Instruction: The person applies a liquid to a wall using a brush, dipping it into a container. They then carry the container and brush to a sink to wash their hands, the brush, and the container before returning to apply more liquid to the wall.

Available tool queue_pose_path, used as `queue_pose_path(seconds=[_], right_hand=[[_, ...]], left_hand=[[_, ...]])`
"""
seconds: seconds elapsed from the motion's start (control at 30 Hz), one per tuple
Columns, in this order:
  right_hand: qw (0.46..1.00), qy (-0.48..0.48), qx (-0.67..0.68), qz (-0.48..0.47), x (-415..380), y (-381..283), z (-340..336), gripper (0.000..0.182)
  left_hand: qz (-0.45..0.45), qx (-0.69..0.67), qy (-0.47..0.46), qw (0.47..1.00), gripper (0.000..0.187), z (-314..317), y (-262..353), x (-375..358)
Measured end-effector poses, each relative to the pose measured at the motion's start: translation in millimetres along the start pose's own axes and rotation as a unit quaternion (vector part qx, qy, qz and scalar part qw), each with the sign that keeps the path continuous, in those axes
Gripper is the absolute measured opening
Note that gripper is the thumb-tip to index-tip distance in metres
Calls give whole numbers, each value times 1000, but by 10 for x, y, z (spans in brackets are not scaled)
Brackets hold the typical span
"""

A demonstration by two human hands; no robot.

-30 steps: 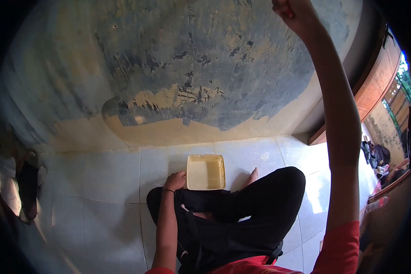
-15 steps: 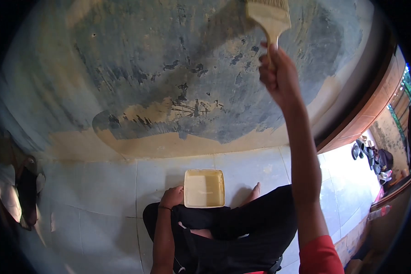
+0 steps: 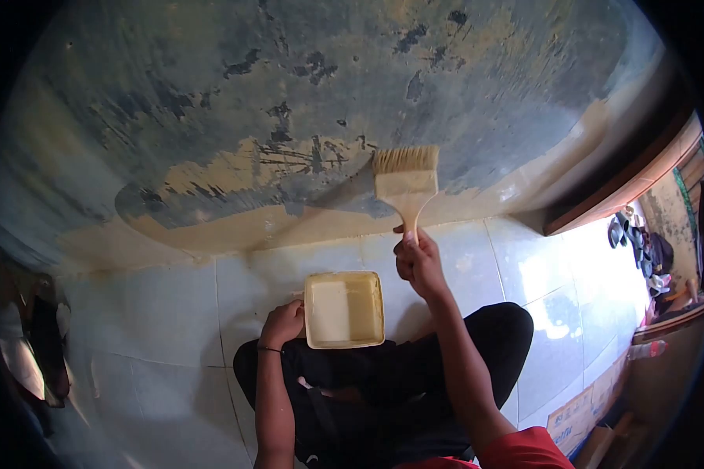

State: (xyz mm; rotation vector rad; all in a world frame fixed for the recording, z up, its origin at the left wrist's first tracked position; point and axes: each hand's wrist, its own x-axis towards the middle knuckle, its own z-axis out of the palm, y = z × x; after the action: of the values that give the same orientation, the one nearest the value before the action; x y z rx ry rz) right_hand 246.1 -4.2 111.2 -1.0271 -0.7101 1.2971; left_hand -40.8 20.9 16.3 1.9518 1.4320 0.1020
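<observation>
My right hand (image 3: 420, 264) is closed around the handle of a wide paintbrush (image 3: 407, 187), bristles pointing up. The brush overlaps the lower part of the wall (image 3: 211, 109), which is patchy grey with dark flakes and a cream band along its base. A square tub (image 3: 344, 311) of cream-coloured paint sits in front of my crossed legs. At the tub's left side, my left hand (image 3: 283, 322) has its fingers curled at the rim; the fingertips are partly hidden.
Pale floor tiles (image 3: 149, 313) run along the wall. To the right a wooden door frame (image 3: 626, 184) edges a doorway, with several pairs of footwear (image 3: 637, 242) beyond. A cardboard box (image 3: 590, 410) lies at the lower right, with a plastic bottle (image 3: 648, 349) near it.
My right hand has brought the paintbrush down from high on the wall to near its base, moving toward the tub. My left hand stays at the tub; the view has shifted slightly.
</observation>
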Motion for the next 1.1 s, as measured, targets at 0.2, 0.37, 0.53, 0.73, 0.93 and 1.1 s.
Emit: queue_pose_path(seconds=[0.2, 0.37, 0.53, 0.73, 0.93, 1.1], right_hand=[[988, 89, -8, 124, -149, 842, -296, 22], [958, 180, 40, 221, -155, 1169, -396, 21], [947, 173, 94, 255, -122, 1182, -549, 21], [943, 154, 109, 275, -15, 1086, -677, 19], [958, 137, 54, 248, -11, 525, -601, 18], [976, 87, 10, 198, -209, -321, -333, 22]], left_hand=[[-15, 27, -12, 999, 23, 59, -65, 30], [-11, 20, -5, 1000, 25, 66, -113, -12], [-41, -6, -39, 998, 29, 131, -209, 66], [-65, -15, -60, 996, 33, 155, -244, 93], [-61, -15, -56, 996, 35, 190, -298, 104], [-24, 18, -26, 999, 34, 149, -189, 16]])
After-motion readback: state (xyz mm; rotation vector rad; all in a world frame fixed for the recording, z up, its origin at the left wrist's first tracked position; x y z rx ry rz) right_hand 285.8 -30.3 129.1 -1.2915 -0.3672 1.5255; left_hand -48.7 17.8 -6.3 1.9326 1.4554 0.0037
